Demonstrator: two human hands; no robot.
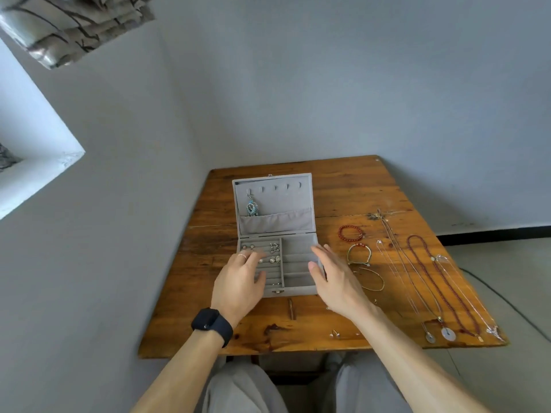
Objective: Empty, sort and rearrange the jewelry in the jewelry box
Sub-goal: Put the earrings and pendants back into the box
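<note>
Roughly midway: left hand (238,283), right hand (335,280) are hovering slack, empty; earrings (274,254) boxed at left fingertips, necklaces (432,281) lying beyond right fingers.

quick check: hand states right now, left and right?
Left hand: open, fingers relaxed over the left section of the jewelry box, nothing visibly held.
Right hand: open, fingers straight at the box's right edge, empty.

I see bare worktop (185,308) left of the box (298,291), down to the near edge. The raised lid (277,201) blocks the far side. Bracelets (359,253) and necklaces (432,281) crowd the right. My left grip (238,281) covers the ring rows (272,277); the right grip (337,281) hangs over the box's right wall.
</note>
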